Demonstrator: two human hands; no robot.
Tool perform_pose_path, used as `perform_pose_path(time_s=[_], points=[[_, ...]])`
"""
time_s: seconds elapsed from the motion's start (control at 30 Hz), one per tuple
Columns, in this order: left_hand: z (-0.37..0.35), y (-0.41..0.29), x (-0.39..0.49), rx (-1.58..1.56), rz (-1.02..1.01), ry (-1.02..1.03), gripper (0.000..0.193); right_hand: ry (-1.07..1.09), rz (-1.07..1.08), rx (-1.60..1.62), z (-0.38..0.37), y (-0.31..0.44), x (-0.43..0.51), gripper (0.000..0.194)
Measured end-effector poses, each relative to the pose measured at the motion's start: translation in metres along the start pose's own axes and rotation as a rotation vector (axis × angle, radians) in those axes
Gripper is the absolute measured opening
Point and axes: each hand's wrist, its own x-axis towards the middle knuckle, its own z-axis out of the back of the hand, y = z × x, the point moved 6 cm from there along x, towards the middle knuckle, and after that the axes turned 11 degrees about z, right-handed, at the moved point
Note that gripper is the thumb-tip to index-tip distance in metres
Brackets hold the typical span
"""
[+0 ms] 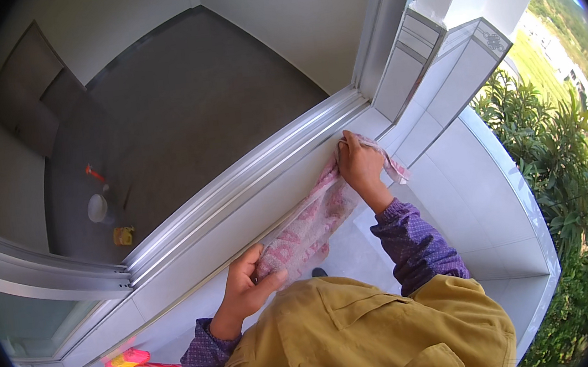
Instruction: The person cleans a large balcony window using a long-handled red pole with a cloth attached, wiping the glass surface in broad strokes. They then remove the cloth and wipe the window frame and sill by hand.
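Note:
A pink and white patterned cloth (304,231) is stretched between my two hands, along the outer edge of the tiled window sill (294,183). My left hand (248,287) grips its lower left end between thumb and fingers. Near the right end of the sill, my right hand (362,165) is closed on the other end, and a loose corner hangs past it to the right. Just beyond the sill runs the metal window track (250,172). Both sleeves are purple and patterned, under a mustard-coloured garment.
Inside on the grey floor stand a white bowl-like container (97,208), a yellow container (123,236) and an orange-red object (94,173). A pink and yellow brush-like tool (127,360) with a red handle lies at lower left. A tiled parapet (483,190) borders leafy plants at right.

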Motion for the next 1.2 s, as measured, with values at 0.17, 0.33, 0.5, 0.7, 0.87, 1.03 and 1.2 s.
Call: perform_pose_path(time_s=[0.17, 0.33, 0.5, 0.7, 0.87, 1.03, 1.2], points=[[0.003, 0.007, 0.010, 0.048, -0.067, -0.042, 0.023, -0.057, 0.037, 0.170, -0.003, 0.005, 0.013, 0.037], [-0.009, 0.002, 0.030, 0.079, -0.058, -0.010, 0.024, 0.009, 0.096, -0.037, -0.012, -0.047, 0.060, 0.053], [-0.026, 0.001, 0.083, 0.098, -0.173, 0.090, 0.030, 0.239, 0.248, -0.247, -0.047, -0.076, 0.100, 0.060], [-0.031, -0.003, 0.107, 0.071, -0.158, 0.162, 0.026, 0.552, 0.462, -0.542, -0.080, -0.073, 0.116, 0.064], [-0.015, 0.001, 0.118, 0.062, -0.162, 0.183, 0.023, 0.745, 0.396, -0.333, -0.079, -0.074, 0.124, 0.076], [-0.013, 0.007, 0.123, 0.065, -0.247, 0.233, 0.024, 0.772, 0.460, -0.105, -0.061, -0.075, 0.124, 0.094], [-0.009, 0.012, 0.133, 0.050, -0.277, 0.284, 0.024, 0.778, 0.430, -0.042, -0.065, -0.074, 0.127, 0.092]])
